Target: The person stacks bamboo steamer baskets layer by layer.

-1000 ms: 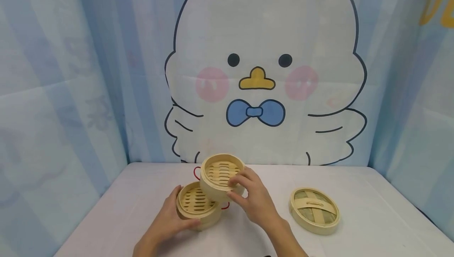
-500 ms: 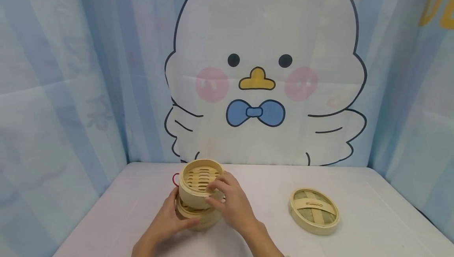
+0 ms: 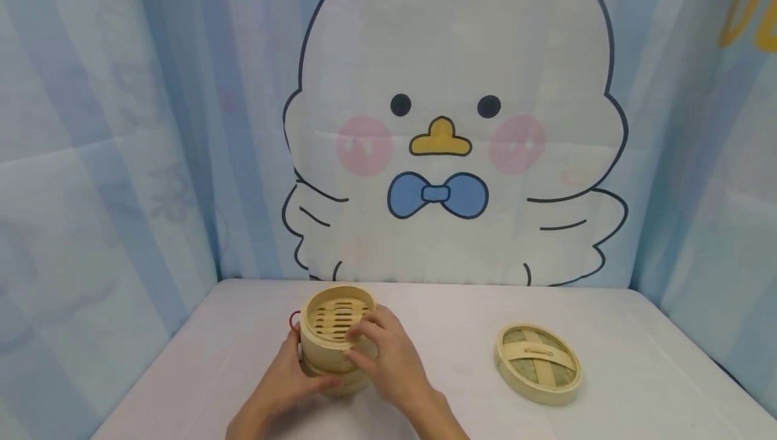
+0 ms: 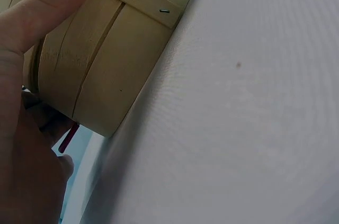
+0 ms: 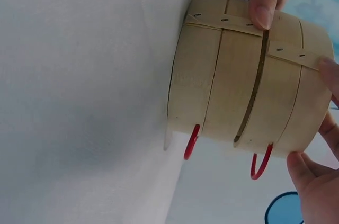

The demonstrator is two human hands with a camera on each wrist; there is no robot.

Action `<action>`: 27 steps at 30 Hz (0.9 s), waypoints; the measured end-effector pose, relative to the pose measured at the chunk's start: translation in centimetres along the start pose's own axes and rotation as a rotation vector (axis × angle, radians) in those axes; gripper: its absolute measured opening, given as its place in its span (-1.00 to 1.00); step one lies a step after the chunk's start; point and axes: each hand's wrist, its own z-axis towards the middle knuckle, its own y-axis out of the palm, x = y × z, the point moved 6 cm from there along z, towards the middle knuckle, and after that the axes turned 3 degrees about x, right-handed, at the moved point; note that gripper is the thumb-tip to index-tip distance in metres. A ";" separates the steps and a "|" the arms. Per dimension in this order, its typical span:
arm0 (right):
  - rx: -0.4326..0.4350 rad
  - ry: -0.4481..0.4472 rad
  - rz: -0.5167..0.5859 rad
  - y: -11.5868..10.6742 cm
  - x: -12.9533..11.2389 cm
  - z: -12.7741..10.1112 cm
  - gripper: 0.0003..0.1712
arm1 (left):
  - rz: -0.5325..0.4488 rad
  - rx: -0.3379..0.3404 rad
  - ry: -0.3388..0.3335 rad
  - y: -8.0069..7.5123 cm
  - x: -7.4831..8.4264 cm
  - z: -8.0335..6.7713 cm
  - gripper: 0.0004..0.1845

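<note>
Two bamboo steamer baskets stand stacked on the white table [image 3: 461, 332]. The upper basket [image 3: 336, 318] shows its slatted floor and sits on the lower basket [image 3: 342, 382]. My left hand [image 3: 303, 369] grips the lower basket from the left, its thumb [image 4: 47, 7] lying along the wall. My right hand [image 3: 362, 342] holds the upper basket at its right rim, fingers curled over the edge. In the right wrist view the lower basket [image 5: 198, 75] and upper basket [image 5: 288, 97] meet at a narrow seam, each with a red wire handle [image 5: 192, 140].
A woven bamboo lid [image 3: 538, 362] lies flat on the table to the right, apart from the stack. A blue curtain with a cartoon duck [image 3: 446, 136] hangs behind the table. Bare tabletop lies between stack and lid.
My right hand carried the upper basket leftward and down onto the lower one. The left hand stayed on the lower basket, and the lid has not moved.
</note>
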 end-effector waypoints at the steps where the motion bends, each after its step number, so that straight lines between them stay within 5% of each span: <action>1: -0.003 0.004 -0.004 0.1 0.1 -0.1 -0.76 | -0.003 0.003 0.008 0.0 0.0 0.0 0.29; 8: 0.041 -0.032 -0.028 0.4 -0.2 -0.4 -0.74 | -0.008 -0.002 -0.043 0.2 -0.3 0.0 0.30; 18: 0.183 -0.120 -0.081 0.5 -1.2 -0.8 -0.69 | -0.049 -0.004 -0.012 0.3 -0.1 0.2 0.34; 27: 0.162 -0.070 -0.102 1.0 -1.1 -0.9 -0.71 | -0.040 -0.004 -0.018 0.2 -0.3 0.2 0.34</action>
